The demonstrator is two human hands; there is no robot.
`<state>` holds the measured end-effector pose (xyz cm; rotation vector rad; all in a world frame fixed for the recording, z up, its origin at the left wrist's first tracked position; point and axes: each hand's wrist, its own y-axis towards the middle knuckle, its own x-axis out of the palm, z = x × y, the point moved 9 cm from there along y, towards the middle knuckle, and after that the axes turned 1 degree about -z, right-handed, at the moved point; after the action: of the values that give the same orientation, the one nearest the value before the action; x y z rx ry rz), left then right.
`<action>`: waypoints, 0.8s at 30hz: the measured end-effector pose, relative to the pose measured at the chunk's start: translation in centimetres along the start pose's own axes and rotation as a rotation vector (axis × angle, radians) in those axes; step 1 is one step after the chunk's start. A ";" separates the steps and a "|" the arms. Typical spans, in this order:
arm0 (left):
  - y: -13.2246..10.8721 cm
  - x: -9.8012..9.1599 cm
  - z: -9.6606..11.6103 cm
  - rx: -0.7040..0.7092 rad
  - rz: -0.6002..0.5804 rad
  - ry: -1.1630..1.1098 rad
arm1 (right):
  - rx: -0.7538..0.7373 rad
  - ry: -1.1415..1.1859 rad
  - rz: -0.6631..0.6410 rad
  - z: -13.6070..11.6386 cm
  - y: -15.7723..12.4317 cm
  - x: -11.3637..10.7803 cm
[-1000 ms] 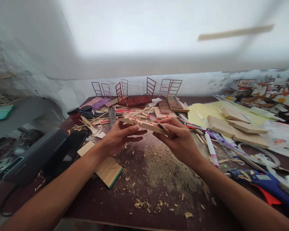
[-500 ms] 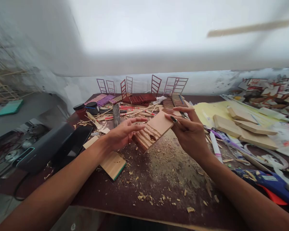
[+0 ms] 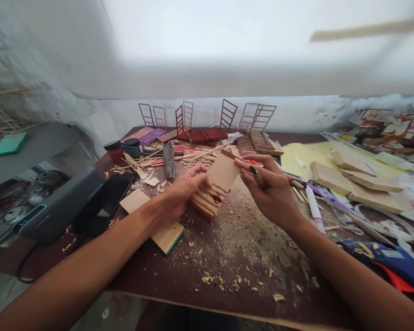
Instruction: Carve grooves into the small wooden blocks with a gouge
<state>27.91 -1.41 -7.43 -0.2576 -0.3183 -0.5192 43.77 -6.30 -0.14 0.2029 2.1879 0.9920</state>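
Note:
A small wooden block [image 3: 224, 172] is held tilted above the table, its pale flat face towards me. Rough grooves and a dark hole mark its lower end, and its edges look brown. My left hand [image 3: 182, 188] is closed around the left side of the block, the thumb near the grooves. My right hand [image 3: 271, 188] pinches the upper right corner of the block by a brown edge. A dark glossy piece, seemingly a ring [image 3: 253, 171], shows on a right finger. Under my left forearm lies a flat wooden board [image 3: 167, 236] with a green edge.
Wood shavings [image 3: 224, 280] litter the brown table [image 3: 141, 276]. Behind stand small ladder-backed chair models [image 3: 205, 135], thin sticks and jars [image 3: 133, 148]. Pale wooden blocks [image 3: 359, 188], a white marker [image 3: 313, 207] and a blue glue gun [image 3: 382, 257] lie right. A black device [image 3: 65, 202] sits left.
My left hand has gone from open fingers beside the block to a grip on it. The block has turned slightly, and my right fingers have shifted along its upper corner.

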 end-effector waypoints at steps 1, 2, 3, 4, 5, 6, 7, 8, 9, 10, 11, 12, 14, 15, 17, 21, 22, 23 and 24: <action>0.1 -0.2 0.0 0.006 0.028 -0.012 | 0.028 0.018 -0.007 0.2 0.0 0.1; 0.1 -0.6 0.0 0.013 0.065 -0.026 | 0.054 0.033 -0.016 0.3 0.0 0.1; 0.2 -1.0 0.0 0.023 0.107 -0.039 | 0.079 0.040 -0.029 0.3 0.1 0.2; 0.2 -1.4 0.0 0.034 0.146 -0.050 | 0.101 0.039 -0.053 0.3 0.1 0.3; 0.2 -1.8 0.1 0.045 0.179 -0.059 | 0.121 0.036 -0.081 0.2 0.1 0.5; 0.2 -2.0 0.1 0.057 0.202 -0.063 | 0.136 0.035 -0.124 0.2 0.1 0.8; 0.2 -2.3 0.2 0.066 0.217 -0.061 | 0.148 0.042 -0.174 0.1 0.0 1.2; 0.2 -2.4 0.2 0.072 0.230 -0.053 | 0.158 0.055 -0.220 0.1 0.0 1.6; 0.1 -2.5 0.3 0.076 0.239 -0.042 | 0.162 0.068 -0.264 0.1 -0.1 2.0; 0.1 -2.6 0.4 0.082 0.247 -0.029 | 0.156 0.075 -0.302 0.1 -0.2 2.3; 0.0 -2.6 0.5 0.093 0.250 -0.013 | 0.145 0.068 -0.329 0.1 -0.3 2.6; -0.1 -2.5 0.6 0.108 0.245 0.005 | 0.130 0.050 -0.352 0.1 -0.3 2.8; -0.2 -2.0 1.0 0.146 0.212 0.039 | 0.109 0.006 -0.380 0.1 -0.3 3.0; -0.2 -1.7 1.2 0.167 0.188 0.054 | 0.106 -0.012 -0.389 0.1 -0.4 3.1; -0.3 -1.1 1.5 0.212 0.144 0.074 | 0.115 -0.030 -0.391 0.2 -0.4 3.1; -0.5 -0.5 2.0 0.287 0.102 0.076 | 0.122 -0.017 -0.386 0.3 -0.4 3.1; -0.6 -0.4 2.1 0.293 0.094 0.073 | 0.119 -0.014 -0.383 0.3 -0.5 3.1; -0.6 -0.3 2.1 0.297 0.084 0.073 | 0.114 -0.015 -0.381 0.2 -0.4 3.0; -0.7 -0.2 2.1 0.301 0.073 0.076 | 0.107 -0.016 -0.380 0.2 -0.4 3.0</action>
<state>26.87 -1.21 -5.43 0.0423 -0.3072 -0.4017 41.81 -5.25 -2.18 -0.1518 2.1590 0.6600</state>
